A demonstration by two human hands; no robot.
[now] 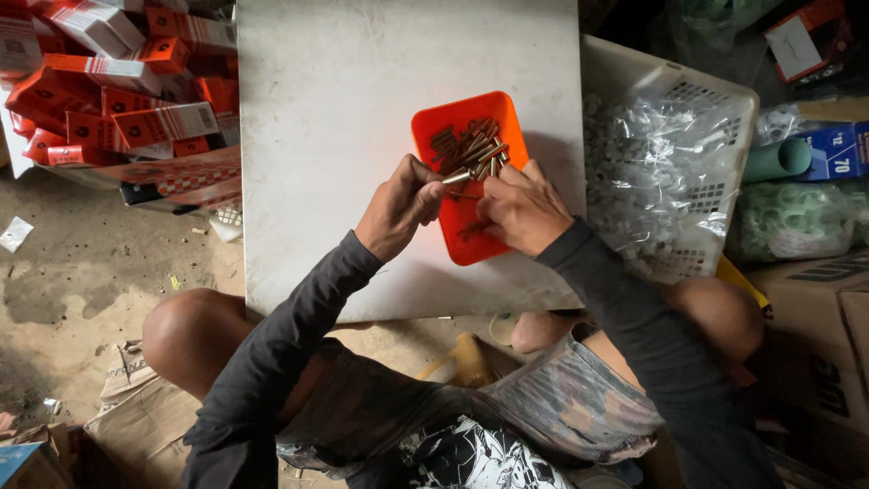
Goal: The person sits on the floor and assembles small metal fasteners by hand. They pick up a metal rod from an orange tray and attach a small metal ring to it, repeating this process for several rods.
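Left hand [398,208] clenched around brass-coloured anchor bolt [455,177], held over orange tray [433,127]. Right hand [523,210] beside it, fingers curled on bolts at tray's middle; exact grip cannot be told. Tray rested on white counter [335,109]. Beyond right: white basket [724,100] of bagged fittings.

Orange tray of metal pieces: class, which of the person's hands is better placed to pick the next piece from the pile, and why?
Probably the right hand: its fingertips lie against the pile in the orange tray, while the left hand already pinches a metal piece.
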